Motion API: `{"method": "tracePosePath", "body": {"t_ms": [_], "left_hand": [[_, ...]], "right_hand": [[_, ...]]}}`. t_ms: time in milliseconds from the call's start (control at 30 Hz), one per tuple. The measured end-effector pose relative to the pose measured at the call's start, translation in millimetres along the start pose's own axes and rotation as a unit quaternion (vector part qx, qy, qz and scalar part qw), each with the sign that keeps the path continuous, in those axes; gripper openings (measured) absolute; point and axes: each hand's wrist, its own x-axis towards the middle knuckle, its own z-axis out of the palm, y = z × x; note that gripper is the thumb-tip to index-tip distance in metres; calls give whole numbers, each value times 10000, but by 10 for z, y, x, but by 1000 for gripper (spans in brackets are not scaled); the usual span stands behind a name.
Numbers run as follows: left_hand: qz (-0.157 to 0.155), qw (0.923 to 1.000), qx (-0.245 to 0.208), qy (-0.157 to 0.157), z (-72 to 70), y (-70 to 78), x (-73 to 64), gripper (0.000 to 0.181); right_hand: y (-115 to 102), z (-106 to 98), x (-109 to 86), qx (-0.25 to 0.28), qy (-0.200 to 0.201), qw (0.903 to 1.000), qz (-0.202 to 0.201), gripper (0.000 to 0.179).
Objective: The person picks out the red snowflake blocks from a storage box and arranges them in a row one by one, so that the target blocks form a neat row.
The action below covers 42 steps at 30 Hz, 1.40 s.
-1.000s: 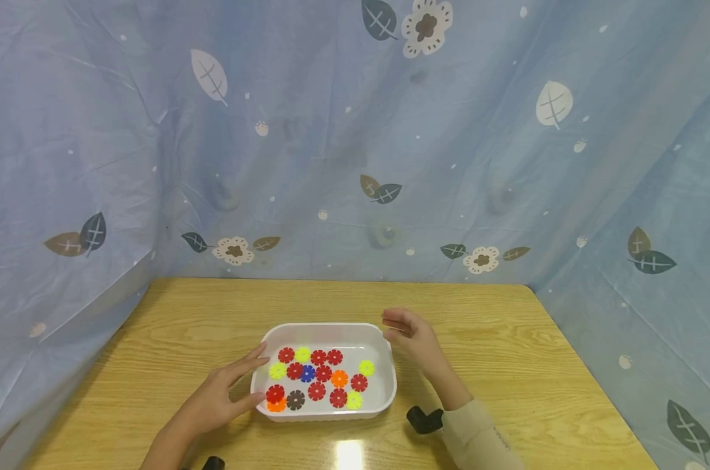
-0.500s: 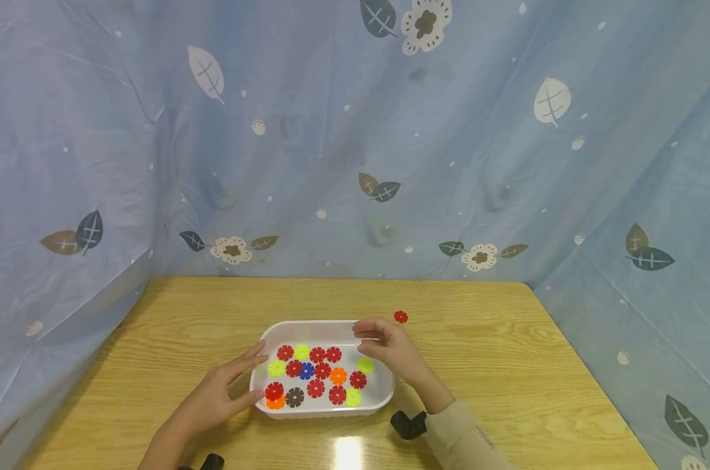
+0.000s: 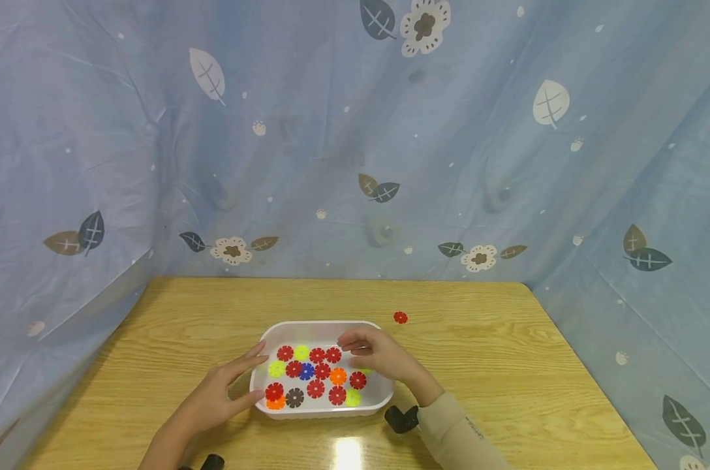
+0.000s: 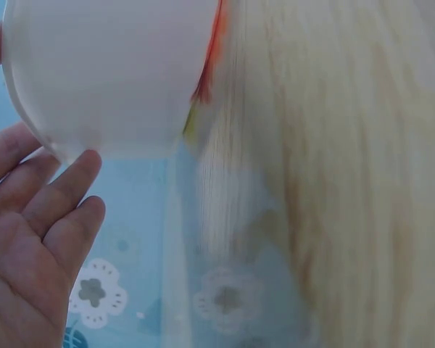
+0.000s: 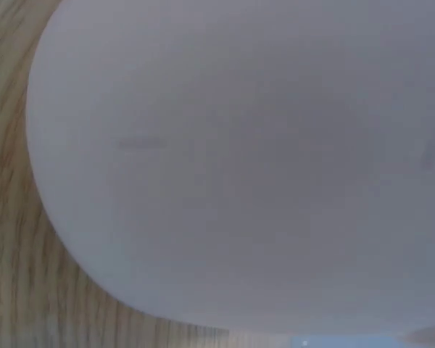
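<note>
A white plastic tray holds several flower-shaped plastic discs, mostly red, with yellow, orange, blue and dark brown ones among them. At the tray's left end my left hand rests with thumb and index finger spread along the rim. In the left wrist view its fingers lie fairly straight against the tray's wall. My right hand hovers over the tray's right part, fingers loosely bent, with no disc visible in it. It partly covers a yellow disc. One red disc lies on the table behind the tray's right corner.
The tray stands on a wooden table. A blue curtain printed with leaves and flowers surrounds the back and sides. Black wrist fittings show by both wrists. The blurred right wrist view is mostly filled by the tray's pale surface.
My right hand has moved left from beside the tray's right rim to over the tray. The red disc on the table has come into sight behind it. My left hand has stayed put.
</note>
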Motion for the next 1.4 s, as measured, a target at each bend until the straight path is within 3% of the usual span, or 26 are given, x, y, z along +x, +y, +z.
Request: {"method": "tracePosePath", "body": {"t_ms": [200,467,967,1400], "left_hand": [[-16,10000,-25,5,0,4,-2,53],[-20,10000,19,21,5,7,-14,53],[-118,9999,7,-13,33,6,-34,54],[-71,10000,32,3,29,10,-24,53]], "right_hand": [[8,16,32,-361,-383,9985,127,30],[0,52,46,-1198,-544,9907,344,27],[-67,144,23,-2902,-760,9517,649,29],[-45,177,42,-3565,-902,9287,482,29]]}}
